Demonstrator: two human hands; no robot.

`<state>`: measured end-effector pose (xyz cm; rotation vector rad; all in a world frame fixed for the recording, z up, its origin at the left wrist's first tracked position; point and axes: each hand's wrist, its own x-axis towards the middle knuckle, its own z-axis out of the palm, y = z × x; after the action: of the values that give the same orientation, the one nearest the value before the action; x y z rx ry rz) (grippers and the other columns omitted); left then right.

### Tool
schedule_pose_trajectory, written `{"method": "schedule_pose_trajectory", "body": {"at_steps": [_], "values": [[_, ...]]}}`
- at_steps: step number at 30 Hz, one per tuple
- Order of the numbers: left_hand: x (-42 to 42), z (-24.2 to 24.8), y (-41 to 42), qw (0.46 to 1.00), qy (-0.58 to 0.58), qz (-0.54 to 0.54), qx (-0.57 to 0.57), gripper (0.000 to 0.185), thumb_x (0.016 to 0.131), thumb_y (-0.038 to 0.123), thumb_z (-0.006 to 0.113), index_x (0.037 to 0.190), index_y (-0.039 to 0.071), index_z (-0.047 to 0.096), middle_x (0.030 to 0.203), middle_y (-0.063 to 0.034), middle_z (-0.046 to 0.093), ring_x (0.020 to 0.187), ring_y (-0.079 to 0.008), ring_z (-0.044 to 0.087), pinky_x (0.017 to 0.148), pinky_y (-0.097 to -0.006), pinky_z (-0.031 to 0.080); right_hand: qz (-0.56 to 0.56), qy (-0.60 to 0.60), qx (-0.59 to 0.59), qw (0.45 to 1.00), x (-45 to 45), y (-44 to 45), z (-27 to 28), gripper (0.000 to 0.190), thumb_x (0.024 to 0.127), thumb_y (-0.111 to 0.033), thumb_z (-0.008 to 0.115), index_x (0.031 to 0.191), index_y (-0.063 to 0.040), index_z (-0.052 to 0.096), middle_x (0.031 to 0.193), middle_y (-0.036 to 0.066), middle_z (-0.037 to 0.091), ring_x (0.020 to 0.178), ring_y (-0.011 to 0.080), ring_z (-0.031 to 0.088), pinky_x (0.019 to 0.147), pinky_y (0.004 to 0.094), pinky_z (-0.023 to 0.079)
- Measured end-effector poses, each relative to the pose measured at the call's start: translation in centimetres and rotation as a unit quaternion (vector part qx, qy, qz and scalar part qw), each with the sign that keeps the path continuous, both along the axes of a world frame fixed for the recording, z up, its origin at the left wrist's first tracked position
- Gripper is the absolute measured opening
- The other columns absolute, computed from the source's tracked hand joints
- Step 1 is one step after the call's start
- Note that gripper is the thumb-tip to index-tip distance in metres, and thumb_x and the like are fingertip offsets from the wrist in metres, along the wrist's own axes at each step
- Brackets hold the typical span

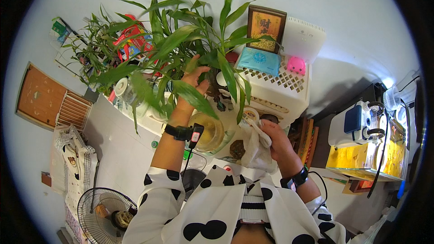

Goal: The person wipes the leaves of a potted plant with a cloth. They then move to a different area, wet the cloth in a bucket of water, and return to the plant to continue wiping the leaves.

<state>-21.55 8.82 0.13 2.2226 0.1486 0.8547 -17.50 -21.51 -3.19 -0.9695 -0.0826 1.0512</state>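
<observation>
My left hand [195, 77] reaches in among the leaves of a lucky bamboo plant [176, 44]. Its fingers are spread and nothing shows in its grip, though leaves hide part of it. My right hand [276, 139] grips a whitish cloth [256, 150], which hangs down over the tabletop. Below my left forearm sits a round glass bowl [210, 132] of yellowish liquid, partly covered by the arm and a leaf. A round brown object [237, 149] lies just left of the cloth. Behind the cloth is a small lidded tub [251, 113] bearing writing.
A white perforated box [288, 95] carries a blue soft pack [259, 61], a pink figurine [296, 65], a framed picture [267, 27] and a white router [303, 39]. A lit aquarium [369, 159] stands right; a floor fan [105, 213] lower left. A glass jar [127, 89] is left.
</observation>
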Motion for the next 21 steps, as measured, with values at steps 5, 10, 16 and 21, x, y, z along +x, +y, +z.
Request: {"method": "schedule_pose_trajectory", "body": {"at_steps": [5,10,16,21], "values": [[-1.2,0.4,0.6,0.998,-0.001,-0.059,-0.027,0.033,0.069,-0.003,0.056,0.099,0.001,0.068,0.135,-0.0142,0.055,0.106,-0.0241,0.062,0.087,-0.0311,0.048,-0.013,-0.046,0.050,0.998,1.8,3.6,3.7,0.024,0.090,-0.011,0.056,0.110,0.002,0.062,0.097,0.008,0.068,0.079,0.0140,0.066,0.070,0.0274,0.054],[0.1,-1.7,2.1,0.967,-0.023,-0.089,-0.239,0.028,0.072,-0.016,0.049,0.094,-0.002,0.059,0.127,-0.0122,0.058,0.091,-0.0118,0.056,0.075,-0.0238,0.044,-0.005,-0.041,0.092,0.995,3.0,7.8,7.3,0.024,0.090,-0.013,0.058,0.109,0.002,0.063,0.093,0.007,0.067,0.074,0.0139,0.065,0.066,0.0286,0.054],[0.6,-0.9,1.3,0.915,-0.080,-0.136,-0.370,0.015,0.079,-0.008,0.057,0.089,0.003,0.056,0.106,-0.0095,0.063,0.081,-0.0074,0.050,0.074,-0.0211,0.041,-0.091,-0.165,0.070,0.980,4.3,11.4,8.7,0.017,0.091,-0.013,0.059,0.098,0.000,0.065,0.084,0.002,0.065,0.067,0.0094,0.059,0.060,0.0243,0.047],[0.8,1.0,-0.4,0.909,-0.029,-0.039,-0.413,0.014,0.083,0.003,0.066,0.092,0.002,0.055,0.098,-0.0059,0.063,0.077,-0.0082,0.053,0.070,-0.0214,0.043,-0.095,-0.356,-0.002,0.930,6.0,13.4,8.8,0.017,0.088,-0.014,0.061,0.082,0.001,0.062,0.071,0.003,0.061,0.061,0.0101,0.048,0.056,0.0282,0.038]]}}
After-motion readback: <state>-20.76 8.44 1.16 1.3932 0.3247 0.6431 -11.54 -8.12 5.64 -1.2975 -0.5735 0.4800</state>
